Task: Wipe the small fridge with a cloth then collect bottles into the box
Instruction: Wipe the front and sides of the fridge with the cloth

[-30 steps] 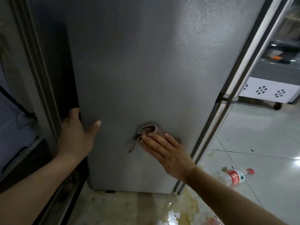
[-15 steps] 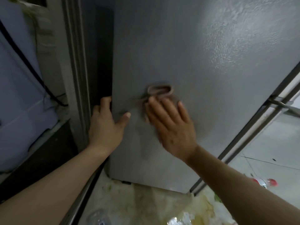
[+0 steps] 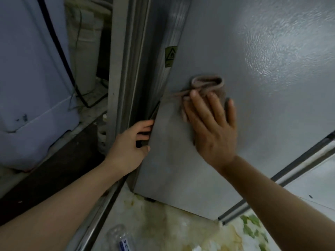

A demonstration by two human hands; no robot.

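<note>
The small grey fridge point(image 3: 253, 51) fills the upper right, its textured side panel facing me. A bunched brown cloth point(image 3: 208, 86) lies against that panel. My right hand point(image 3: 212, 124) presses it flat there with straight, spread fingers. At the fridge's rear left edge my left hand point(image 3: 130, 147) grips the corner, fingers curled round behind it and thumb on the panel. A clear plastic bottle point(image 3: 119, 236) with a blue label lies on the floor at the bottom edge. No box is in view.
A metal door frame point(image 3: 119, 69) stands just left of the fridge. Beyond it are a pale appliance point(image 3: 27, 69) and a black cable point(image 3: 59, 48). The floor point(image 3: 172, 223) under the fridge is stained yellow, with green scraps point(image 3: 252, 227) at the right.
My right hand has slid the cloth up and left across the panel. My left hand's fingers now hook further round the rear edge. The view has shifted left, hiding the red-labelled bottle.
</note>
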